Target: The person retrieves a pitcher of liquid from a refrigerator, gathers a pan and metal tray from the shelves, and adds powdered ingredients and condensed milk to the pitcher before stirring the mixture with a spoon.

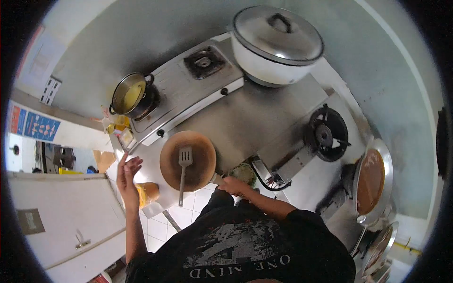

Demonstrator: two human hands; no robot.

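My right hand [232, 186] is wrapped round the handle of a brown frying pan [200, 160]. A grey slotted spatula [184, 172] lies in the pan, its handle sticking out over the near rim. My left hand [128, 181] is raised left of the pan, fingers stretched out and holding nothing. Behind that hand stands an orange-brown container [150, 190] with something yellow at its side, partly hidden. Close to my right hand is a dish with something pale and green [244, 172].
A two-burner gas stove [174, 78] carries a dark pot [134, 96] with yellow contents. Beyond stands a large lidded rice cooker [278, 59]. Rightward are a single black burner [324, 134] and a wide pan of brown sauce [371, 181]. A white cabinet [66, 207] stands left.
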